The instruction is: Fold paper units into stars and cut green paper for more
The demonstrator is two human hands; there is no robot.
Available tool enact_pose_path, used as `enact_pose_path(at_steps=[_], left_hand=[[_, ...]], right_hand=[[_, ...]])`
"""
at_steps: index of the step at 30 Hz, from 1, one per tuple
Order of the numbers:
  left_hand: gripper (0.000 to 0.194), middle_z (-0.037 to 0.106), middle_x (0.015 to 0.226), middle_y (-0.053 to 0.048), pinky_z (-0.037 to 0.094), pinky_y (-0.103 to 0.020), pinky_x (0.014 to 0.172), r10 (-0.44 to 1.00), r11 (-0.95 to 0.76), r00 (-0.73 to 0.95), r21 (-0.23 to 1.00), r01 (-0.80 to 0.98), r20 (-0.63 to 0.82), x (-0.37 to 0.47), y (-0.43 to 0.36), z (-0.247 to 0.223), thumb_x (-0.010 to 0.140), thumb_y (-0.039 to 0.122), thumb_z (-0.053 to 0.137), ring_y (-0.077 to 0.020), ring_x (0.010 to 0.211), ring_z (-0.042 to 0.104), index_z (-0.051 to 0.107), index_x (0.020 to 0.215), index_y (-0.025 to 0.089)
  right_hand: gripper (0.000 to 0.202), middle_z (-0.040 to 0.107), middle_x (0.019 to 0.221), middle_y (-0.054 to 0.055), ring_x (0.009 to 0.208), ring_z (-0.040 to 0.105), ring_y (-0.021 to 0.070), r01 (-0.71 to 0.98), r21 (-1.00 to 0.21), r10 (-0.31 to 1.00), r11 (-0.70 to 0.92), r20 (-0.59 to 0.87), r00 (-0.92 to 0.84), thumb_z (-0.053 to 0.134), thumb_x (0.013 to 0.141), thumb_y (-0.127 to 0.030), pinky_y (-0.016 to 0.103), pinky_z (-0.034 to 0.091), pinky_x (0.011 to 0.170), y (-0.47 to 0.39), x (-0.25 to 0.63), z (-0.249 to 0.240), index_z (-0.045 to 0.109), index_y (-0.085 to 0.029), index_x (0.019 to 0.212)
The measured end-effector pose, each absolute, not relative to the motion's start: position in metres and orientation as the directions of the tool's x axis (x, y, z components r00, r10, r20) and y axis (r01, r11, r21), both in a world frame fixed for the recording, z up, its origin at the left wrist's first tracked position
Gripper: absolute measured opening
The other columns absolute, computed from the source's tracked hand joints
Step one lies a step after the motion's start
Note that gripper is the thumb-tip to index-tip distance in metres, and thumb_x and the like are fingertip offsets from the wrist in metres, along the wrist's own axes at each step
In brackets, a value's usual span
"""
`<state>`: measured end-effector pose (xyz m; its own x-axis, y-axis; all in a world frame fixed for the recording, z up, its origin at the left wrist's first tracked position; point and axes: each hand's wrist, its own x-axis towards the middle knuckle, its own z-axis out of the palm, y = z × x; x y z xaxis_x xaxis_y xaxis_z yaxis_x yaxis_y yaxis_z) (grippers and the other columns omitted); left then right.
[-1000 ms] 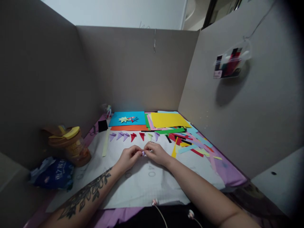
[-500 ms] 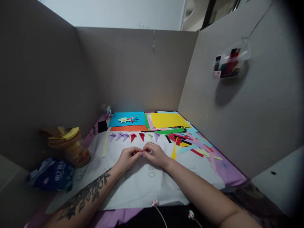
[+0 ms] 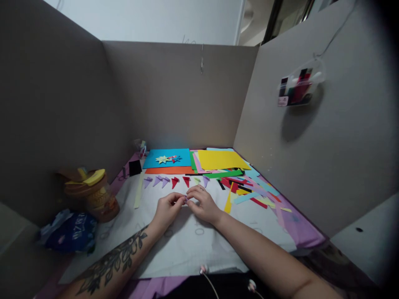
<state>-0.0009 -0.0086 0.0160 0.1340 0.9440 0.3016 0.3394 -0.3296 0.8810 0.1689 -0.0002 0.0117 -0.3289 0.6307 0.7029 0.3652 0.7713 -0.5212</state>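
Between my fingertips is a small purple paper piece, mostly hidden by the fingers. My left hand pinches it from the left, thumb against index finger. From the right, my right hand also grips it, its fingers bent over the piece. Just beyond my hands lies a row of small folded paper pieces: purple ones at the left, red ones in the middle, then a pale green one and another purple one.
Colored paper strips lie scattered at the right. Behind are a blue sheet with folded stars and a yellow sheet. A brown cup and a blue packet stand at the left. Grey panels enclose the table.
The fingers of my right hand have lifted and spread slightly over the purple piece. My left hand has shifted a little left, still pinching. The camera view has tilted slightly.
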Motion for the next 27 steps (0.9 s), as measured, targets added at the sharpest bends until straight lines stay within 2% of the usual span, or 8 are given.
enact_pose_path(at_steps=[9, 16, 27], left_hand=[[0.017, 0.069, 0.076, -0.003, 0.047, -0.022, 0.061, 0.902, -0.430, 0.172, 0.809, 0.400, 0.395, -0.0004, -0.0103, 0.0176, 0.081, 0.031, 0.056, -0.0141, 0.068, 0.062, 0.066, 0.079, 0.017], [0.018, 0.067, 0.074, -0.002, 0.046, -0.022, 0.060, 0.881, -0.473, 0.217, 0.760, 0.445, 0.421, 0.0001, -0.0136, 0.0197, 0.083, 0.030, 0.053, -0.0127, 0.066, 0.060, 0.063, 0.077, 0.016], [0.017, 0.066, 0.079, -0.003, 0.047, -0.023, 0.064, 0.857, -0.512, 0.239, 0.697, 0.502, 0.457, -0.0016, -0.0138, 0.0164, 0.084, 0.031, 0.051, -0.0131, 0.068, 0.059, 0.062, 0.081, 0.018]], right_hand=[[0.007, 0.060, 0.080, 0.004, 0.084, 0.054, 0.0189, 0.388, -0.550, 0.662, 0.740, 0.697, -0.275, 0.054, 0.079, -0.015, 0.034, 0.044, 0.078, 0.0000, 0.1669, 0.0119, 0.057, -0.021, 0.078], [0.008, 0.060, 0.077, 0.003, 0.077, 0.055, 0.0174, 0.409, -0.568, 0.684, 0.715, 0.689, -0.239, 0.055, 0.078, -0.013, 0.031, 0.044, 0.072, -0.0003, 0.1659, 0.0095, 0.058, -0.020, 0.081], [0.009, 0.063, 0.077, 0.004, 0.082, 0.054, 0.0187, 0.395, -0.565, 0.682, 0.725, 0.672, -0.289, 0.055, 0.081, -0.015, 0.033, 0.043, 0.076, 0.0010, 0.1675, 0.0096, 0.061, -0.021, 0.080]])
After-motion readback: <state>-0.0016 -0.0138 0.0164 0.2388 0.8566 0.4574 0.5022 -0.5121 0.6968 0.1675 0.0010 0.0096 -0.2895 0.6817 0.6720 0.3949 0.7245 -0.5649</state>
